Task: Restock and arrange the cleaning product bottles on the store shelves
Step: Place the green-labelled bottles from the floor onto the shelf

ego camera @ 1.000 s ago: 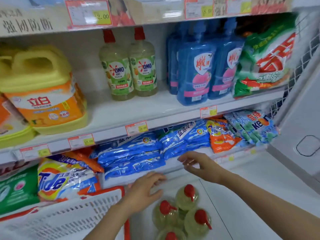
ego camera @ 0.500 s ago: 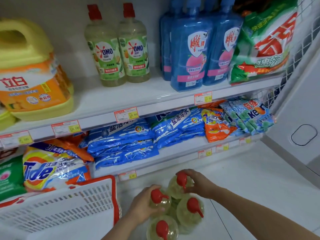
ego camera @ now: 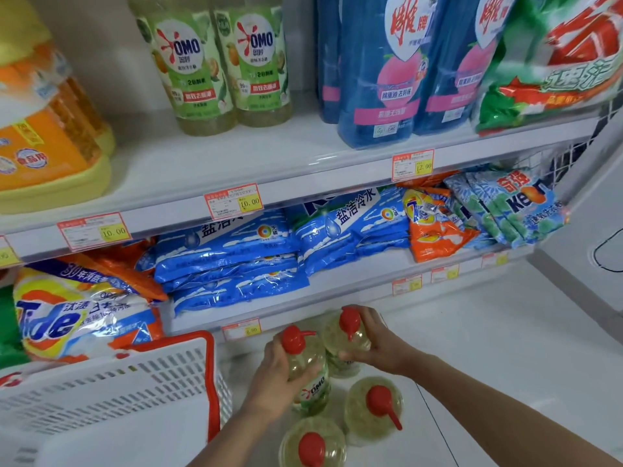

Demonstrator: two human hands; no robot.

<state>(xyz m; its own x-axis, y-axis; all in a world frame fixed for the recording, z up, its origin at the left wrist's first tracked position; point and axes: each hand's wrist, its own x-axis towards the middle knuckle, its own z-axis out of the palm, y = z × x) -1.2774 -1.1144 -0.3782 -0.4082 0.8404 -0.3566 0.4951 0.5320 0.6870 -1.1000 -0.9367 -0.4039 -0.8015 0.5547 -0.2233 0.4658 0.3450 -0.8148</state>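
Your left hand and right hand each clasped an OMO bottle at bottom centre. Two bottles waited on the floor; only two shelved OMO bottles stood at upper centre, so most restocking remained.

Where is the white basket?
In the head view's lower left, the white basket sits below the Tide bag, left of the left hand.

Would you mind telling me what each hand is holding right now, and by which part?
The left hand grips one OMO bottle around its shoulder; the right hand grips another red-capped bottle likewise, just below the cap.
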